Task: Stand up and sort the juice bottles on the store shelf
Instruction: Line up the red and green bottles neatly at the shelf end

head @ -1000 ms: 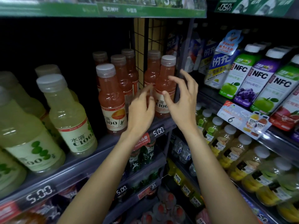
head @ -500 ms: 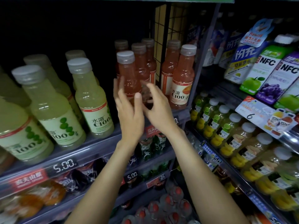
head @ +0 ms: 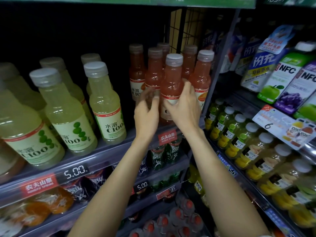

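Several pink C100 juice bottles stand upright at the right end of the shelf (head: 109, 151). My right hand (head: 183, 108) is wrapped around the label of the front pink bottle (head: 172, 81). My left hand (head: 147, 110) is blurred just left of that bottle, fingers curled toward it; whether it touches is unclear. Behind stand more pink bottles (head: 136, 72). Pale green C100 bottles (head: 104, 100) fill the shelf's left part, all upright.
A wire grid divider (head: 181, 31) and a metal post (head: 220, 65) close off the shelf's right end. Beyond it are NFC juice cartons (head: 280, 77) and yellow fruit-drink bottles (head: 248, 139). Lower shelves hold dark and red-capped bottles (head: 177, 218).
Both hands came forward onto the front pink bottle; the right hand closed around it. The bottle now sits further right, close to the other pink ones.
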Available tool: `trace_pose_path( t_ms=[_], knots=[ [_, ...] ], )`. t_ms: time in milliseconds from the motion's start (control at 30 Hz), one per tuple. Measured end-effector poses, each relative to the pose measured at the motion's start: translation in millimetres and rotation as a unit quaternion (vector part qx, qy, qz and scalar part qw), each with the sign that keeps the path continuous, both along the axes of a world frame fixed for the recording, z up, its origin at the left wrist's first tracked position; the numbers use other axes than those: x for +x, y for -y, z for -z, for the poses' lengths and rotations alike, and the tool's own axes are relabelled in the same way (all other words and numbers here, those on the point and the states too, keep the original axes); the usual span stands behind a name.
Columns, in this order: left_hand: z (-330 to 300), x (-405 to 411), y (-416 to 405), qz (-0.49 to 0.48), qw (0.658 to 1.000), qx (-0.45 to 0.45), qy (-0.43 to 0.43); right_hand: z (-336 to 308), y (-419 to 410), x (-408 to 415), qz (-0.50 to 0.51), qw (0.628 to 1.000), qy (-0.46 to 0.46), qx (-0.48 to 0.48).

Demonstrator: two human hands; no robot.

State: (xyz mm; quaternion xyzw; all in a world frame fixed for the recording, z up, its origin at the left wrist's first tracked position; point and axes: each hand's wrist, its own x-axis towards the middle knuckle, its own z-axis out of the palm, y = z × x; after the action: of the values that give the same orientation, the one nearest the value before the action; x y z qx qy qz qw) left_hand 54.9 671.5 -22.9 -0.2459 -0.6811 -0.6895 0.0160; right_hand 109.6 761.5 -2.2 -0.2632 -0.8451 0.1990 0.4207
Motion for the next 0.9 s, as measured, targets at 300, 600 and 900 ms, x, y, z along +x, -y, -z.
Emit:
trace_pose_path(
  t_ms=[300,600,900],
  knots=[
    [4.2,-47.1,-21.7,-0.052,0.993,-0.073,-0.071,-4.2,-4.4,9.1,0.025,0.997,0.036,0.067],
    [2.5,-58.7,-32.6,-0.075,0.973,-0.167,-0.14,-2.5,-16.9,9.2,0.029,0.997,0.042,0.057],
    [1.5,-61.8,-33.7,-0.078,0.978,-0.126,-0.149,0.7,-17.6,6.8,0.02,0.999,0.033,0.037]
  ],
)
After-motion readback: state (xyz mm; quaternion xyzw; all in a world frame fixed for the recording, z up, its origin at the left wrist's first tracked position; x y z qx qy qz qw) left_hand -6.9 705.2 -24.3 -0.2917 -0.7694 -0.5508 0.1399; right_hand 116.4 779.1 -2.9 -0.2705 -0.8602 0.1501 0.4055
